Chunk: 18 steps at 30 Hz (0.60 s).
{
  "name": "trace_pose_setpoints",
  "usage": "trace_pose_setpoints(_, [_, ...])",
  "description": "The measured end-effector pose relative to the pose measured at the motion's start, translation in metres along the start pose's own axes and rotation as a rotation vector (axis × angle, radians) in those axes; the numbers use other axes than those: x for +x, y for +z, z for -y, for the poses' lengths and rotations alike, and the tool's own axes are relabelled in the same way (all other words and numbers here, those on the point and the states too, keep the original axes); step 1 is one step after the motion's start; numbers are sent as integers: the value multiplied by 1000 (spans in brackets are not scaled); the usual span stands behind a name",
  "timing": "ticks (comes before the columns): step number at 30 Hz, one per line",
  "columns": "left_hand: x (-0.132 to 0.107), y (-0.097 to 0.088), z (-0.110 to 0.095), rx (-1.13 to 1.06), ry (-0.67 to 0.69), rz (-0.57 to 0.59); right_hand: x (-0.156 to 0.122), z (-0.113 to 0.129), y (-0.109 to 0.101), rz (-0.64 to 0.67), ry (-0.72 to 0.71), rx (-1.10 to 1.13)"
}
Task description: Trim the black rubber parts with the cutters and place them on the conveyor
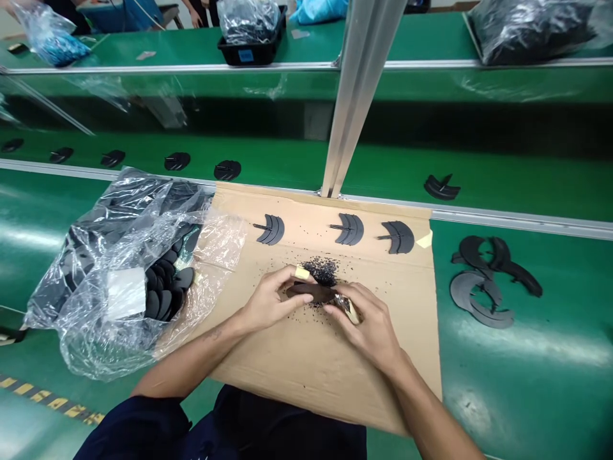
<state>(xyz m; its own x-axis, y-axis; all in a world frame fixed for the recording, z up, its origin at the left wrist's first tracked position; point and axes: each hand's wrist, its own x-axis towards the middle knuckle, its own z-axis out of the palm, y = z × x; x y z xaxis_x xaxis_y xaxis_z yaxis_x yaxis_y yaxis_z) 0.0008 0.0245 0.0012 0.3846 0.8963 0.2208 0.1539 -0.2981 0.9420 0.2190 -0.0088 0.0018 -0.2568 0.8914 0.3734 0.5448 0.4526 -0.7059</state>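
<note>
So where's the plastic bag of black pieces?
In the head view, the plastic bag lies left of the person's left hand, its edge over the cardboard sheet.

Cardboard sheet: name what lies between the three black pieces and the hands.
In the head view, a heap of black crumbs lies on the cardboard sheet.

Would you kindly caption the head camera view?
Left hand and right hand hold a dark oblong piece over brown cardboard.
</note>
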Motion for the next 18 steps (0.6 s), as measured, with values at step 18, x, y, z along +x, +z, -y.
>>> trace_pose_setpoints(18, [0, -1, 4, 137, 244, 64, 1, -12, -6, 69, -131, -285])
